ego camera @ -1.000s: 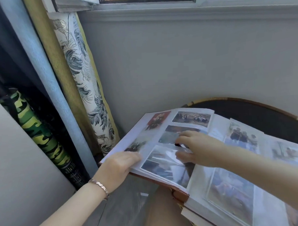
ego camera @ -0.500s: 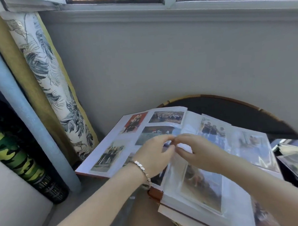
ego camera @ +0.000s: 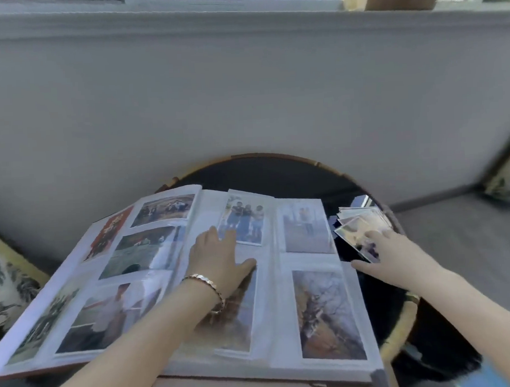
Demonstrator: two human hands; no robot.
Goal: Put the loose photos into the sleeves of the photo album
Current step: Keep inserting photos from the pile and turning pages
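Fingers (ego camera: 212,236) spread, my left hand (ego camera: 221,263) is pressing the album (ego camera: 281,294) flat — my right hand (ego camera: 397,257), fingers straight, is touching the loose photos (ego camera: 363,218), aiming to slide just one off.

We log the hands parted from their shared pinch at mid-album. The left hand (ego camera: 218,259) now lies flat on the right page of the photo album (ego camera: 273,283). The right hand (ego camera: 394,260) has gone to the fanned loose photos (ego camera: 357,227) at right of frame and touches the topmost one.
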